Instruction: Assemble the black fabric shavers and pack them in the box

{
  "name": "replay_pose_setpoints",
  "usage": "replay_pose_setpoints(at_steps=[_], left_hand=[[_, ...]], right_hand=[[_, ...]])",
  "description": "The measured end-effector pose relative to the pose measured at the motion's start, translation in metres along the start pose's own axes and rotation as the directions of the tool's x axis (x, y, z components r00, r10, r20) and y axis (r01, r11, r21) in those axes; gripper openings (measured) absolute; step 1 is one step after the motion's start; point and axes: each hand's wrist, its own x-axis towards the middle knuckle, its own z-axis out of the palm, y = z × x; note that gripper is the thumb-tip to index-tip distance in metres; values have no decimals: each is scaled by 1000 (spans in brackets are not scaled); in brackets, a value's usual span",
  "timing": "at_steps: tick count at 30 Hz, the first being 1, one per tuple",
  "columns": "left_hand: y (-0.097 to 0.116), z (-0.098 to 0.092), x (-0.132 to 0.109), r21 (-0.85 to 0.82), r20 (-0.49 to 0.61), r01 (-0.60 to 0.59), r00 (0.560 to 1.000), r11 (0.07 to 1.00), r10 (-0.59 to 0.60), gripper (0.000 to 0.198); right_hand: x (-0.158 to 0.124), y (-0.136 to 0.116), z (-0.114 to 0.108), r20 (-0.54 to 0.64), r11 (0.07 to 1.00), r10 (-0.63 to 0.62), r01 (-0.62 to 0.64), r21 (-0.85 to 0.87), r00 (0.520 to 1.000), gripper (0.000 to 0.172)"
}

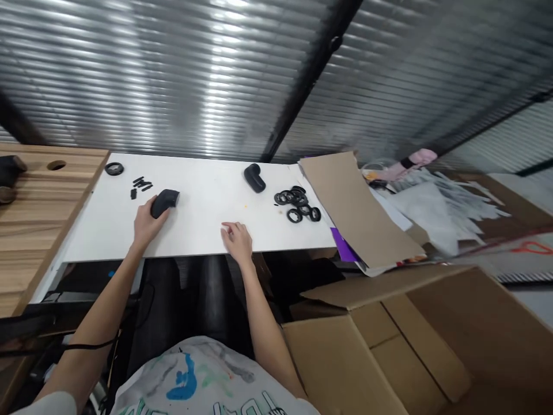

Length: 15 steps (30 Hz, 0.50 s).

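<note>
My left hand [147,222] is closed around a black elbow-shaped piece [165,202], which stands or rests on the white table [199,222]; its paler end points right. My right hand [238,240] lies near the table's front edge, its index finger stretched to the left and the other fingers loosely bent, with nothing visible in it. A second black elbow-shaped piece [254,178] lies farther back. To its right is a loose pile of black rings [294,197]. Several small black strips [141,184] lie just beyond my left hand, and a single black ring [114,168] sits at the back left corner.
A wood-grain table [38,213] adjoins on the left. Cardboard sheets [358,207] overlap the table's right end, beside white plastic wrapping [432,207]. An open cardboard box [389,346] stands at front right. A corrugated metal wall [173,75] runs behind.
</note>
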Motion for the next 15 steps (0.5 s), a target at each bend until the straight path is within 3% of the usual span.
replay_pose_setpoints(at_steps=[4, 6, 8, 11, 15], left_hand=[[-4, -8, -2, -361, -83, 13, 996, 932, -46, 60], [1, -16, -3, -604, -86, 54, 988, 795, -132, 52], [8, -23, -3, -798, -24, 96, 981, 595, -191, 45], [16, -31, -3, -906, 111, 173, 978, 386, -177, 42], [21, -37, -3, -922, 192, 239, 966, 306, -176, 44]], right_hand=[[-1, -12, -5, -1, 999, 4, -4, 50, 1000, 25], [0, -17, -6, -22, 995, 20, -18, 96, 1000, 23], [4, -18, -7, -64, 989, 50, -40, 146, 997, 23], [19, -9, -22, -171, 978, 116, -82, 192, 978, 29], [42, 19, -73, -369, 970, 210, -148, 191, 906, 43]])
